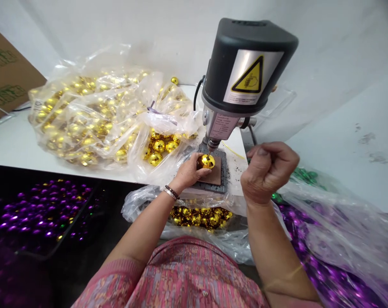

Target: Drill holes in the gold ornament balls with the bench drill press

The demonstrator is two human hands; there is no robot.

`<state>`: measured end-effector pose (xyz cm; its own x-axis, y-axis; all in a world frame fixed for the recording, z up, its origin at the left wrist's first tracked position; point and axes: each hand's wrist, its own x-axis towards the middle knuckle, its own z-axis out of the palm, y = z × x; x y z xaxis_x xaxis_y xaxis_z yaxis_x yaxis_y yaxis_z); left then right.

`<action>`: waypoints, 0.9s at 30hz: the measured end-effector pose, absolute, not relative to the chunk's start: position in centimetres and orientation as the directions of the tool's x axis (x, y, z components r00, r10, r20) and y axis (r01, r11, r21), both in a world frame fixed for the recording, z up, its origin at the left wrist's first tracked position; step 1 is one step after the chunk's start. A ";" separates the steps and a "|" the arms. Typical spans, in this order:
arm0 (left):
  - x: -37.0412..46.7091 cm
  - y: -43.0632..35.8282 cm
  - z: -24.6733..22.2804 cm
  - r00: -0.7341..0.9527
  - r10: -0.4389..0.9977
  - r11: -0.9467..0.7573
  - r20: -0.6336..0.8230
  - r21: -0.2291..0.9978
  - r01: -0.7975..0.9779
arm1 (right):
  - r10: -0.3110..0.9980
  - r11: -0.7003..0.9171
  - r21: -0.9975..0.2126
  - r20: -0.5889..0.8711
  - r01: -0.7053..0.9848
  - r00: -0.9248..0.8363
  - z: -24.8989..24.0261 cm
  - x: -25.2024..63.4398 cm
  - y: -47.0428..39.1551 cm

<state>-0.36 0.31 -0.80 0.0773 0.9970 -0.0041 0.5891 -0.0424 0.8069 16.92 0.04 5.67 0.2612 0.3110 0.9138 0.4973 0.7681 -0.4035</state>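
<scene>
My left hand (194,170) holds a shiny gold faceted ball (208,161) between thumb and fingers, on a brown board (215,176) over the grey base of a small drill press (245,72). The drill bit points down at the top of the ball and appears to touch it. My right hand (269,171) is closed, raised to the right of the press near its lever (253,134). Its fingers are curled at the lever's lower end, whose tip is hidden.
A large clear bag (94,124) of gold balls fills the left of the white table (8,149). An open bag of gold balls (202,217) hangs before the table edge. Purple balls (46,209) lie lower left; purple and green ones are bagged at right. A cardboard box (11,77) stands far left.
</scene>
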 end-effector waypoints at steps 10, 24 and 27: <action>-1.1 -1.1 -1.6 0.092 0.990 -0.135 0.104 0.871 0.472 | 0.459 0.704 -0.524 0.851 0.479 0.256 14.4 16.9 2.0; -4.6 -4.8 1.4 0.268 0.962 -0.219 0.059 0.755 0.618 | 0.465 0.712 -0.519 0.853 0.472 0.238 13.4 17.5 1.8; -7.9 -2.6 1.6 -0.194 0.952 -0.019 0.237 0.678 0.734 | 0.465 0.721 -0.509 0.859 0.471 0.216 13.3 17.6 1.7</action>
